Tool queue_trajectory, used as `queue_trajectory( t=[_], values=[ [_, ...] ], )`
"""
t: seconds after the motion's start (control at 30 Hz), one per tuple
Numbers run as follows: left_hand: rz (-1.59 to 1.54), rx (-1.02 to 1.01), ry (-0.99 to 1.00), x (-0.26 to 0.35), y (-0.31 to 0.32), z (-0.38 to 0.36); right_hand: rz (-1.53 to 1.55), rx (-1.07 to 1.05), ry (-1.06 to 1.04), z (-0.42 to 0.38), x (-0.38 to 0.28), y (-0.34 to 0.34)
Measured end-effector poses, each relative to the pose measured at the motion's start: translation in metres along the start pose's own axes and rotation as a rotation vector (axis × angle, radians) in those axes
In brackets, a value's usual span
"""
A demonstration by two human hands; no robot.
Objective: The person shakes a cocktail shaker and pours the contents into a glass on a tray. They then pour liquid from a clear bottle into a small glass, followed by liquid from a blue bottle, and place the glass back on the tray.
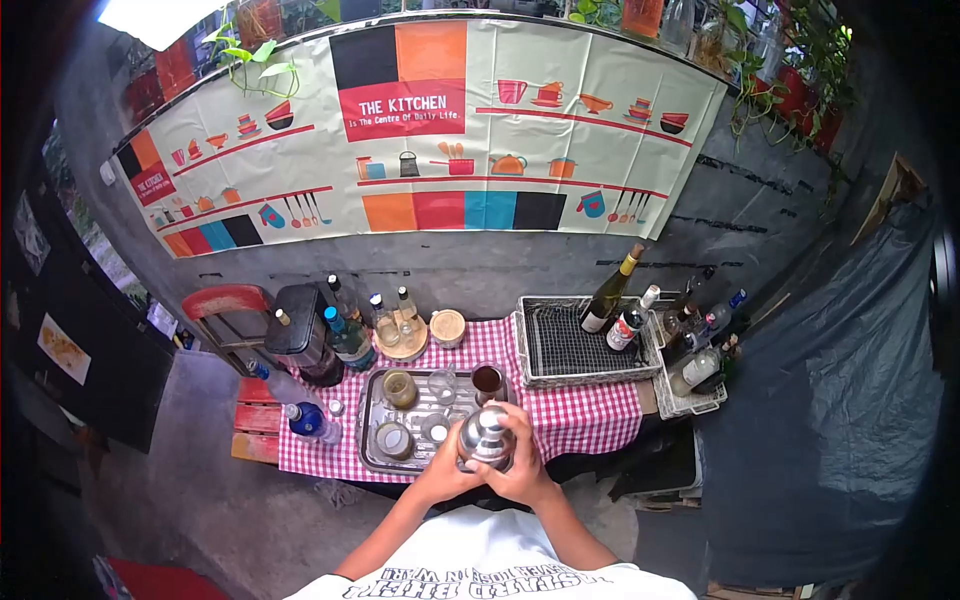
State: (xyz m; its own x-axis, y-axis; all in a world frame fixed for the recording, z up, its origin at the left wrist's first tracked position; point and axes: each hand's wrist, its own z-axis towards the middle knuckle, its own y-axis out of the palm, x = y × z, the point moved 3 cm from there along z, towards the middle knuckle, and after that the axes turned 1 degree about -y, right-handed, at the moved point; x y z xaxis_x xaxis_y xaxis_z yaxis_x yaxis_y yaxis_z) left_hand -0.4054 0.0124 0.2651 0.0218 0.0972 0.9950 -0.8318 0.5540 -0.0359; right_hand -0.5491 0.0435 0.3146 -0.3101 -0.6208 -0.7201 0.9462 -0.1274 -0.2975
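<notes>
A shiny metal cocktail shaker [486,432] is held upright between both hands, above the front right part of a dark serving tray [366,425]. My left hand [446,476] wraps its left side. My right hand [524,468] grips the right side, with fingers up by the cap. Behind the shaker stands a glass of dark liquid [487,379]. On the tray there are also a jar [399,390], a second jar with something pale in it [394,440], and a clear glass [442,384]. Part of the tray is hidden by my hands.
A red checked cloth [575,415] covers the table. Bottles stand in a wire basket [590,375] and a smaller basket [690,400] on the right. A blue bottle [308,420], a teal bottle [347,340] and a black blender-like container [300,330] stand left.
</notes>
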Motion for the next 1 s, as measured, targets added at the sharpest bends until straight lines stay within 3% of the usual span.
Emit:
queue_trajectory(
  t=[0.13,0.33,0.6,0.73,0.87,1.0],
  values=[
    [-0.180,0.072,-0.105,-0.016,0.005,-0.019,-0.006,-0.217,0.054,0.001,-0.003,-0.014],
    [0.096,0.150,-0.182,-0.036,-0.012,-0.037,-0.085,-0.436,0.151,0.024,-0.006,-0.023],
    [0.256,0.166,-0.174,-0.006,-0.039,-0.046,-0.187,-0.679,0.025,0.064,0.002,0.003],
    [0.276,0.254,-0.163,-0.014,-0.065,-0.056,-0.193,-0.676,-0.085,0.083,-0.003,0.030],
    [0.304,0.300,-0.149,0.006,-0.096,-0.063,-0.181,-0.740,0.056,0.101,-0.012,0.059],
    [0.271,0.302,-0.201,0.012,-0.126,-0.067,-0.232,-0.749,-0.071,0.118,-0.022,0.086]
  ],
)
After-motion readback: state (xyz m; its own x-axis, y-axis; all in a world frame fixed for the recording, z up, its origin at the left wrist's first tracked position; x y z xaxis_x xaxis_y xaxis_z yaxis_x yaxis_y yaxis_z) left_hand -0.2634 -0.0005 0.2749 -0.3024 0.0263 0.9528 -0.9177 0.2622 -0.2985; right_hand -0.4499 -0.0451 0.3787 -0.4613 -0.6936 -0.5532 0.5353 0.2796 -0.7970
